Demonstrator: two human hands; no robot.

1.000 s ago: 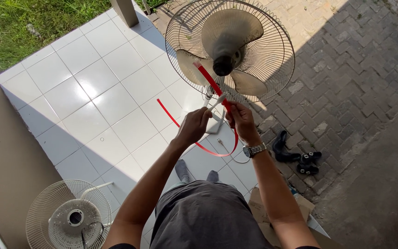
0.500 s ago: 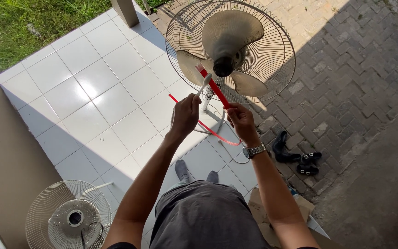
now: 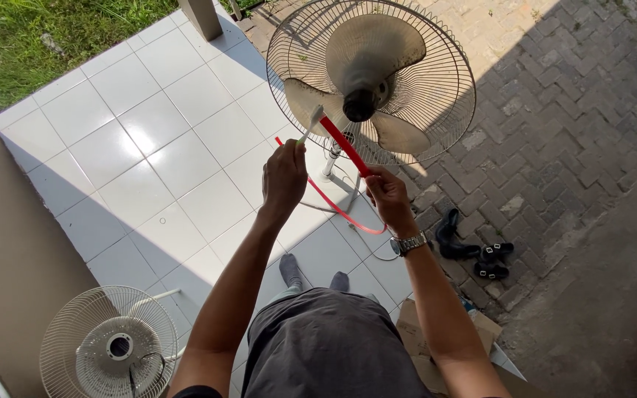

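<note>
Two hands up at dusty standing fan, front grille off. Left hand closed on thin pale brush, tip at blade. Right hand grips red hose, nozzle near black hub. Detached white wire grille lies on tiles, lower left.

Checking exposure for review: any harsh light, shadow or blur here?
Head view: hard sun glares off the white tiles; deep shadow covers the paving at right; fan and both hands, left and right, are sharp, with no evident motion blur.
</note>
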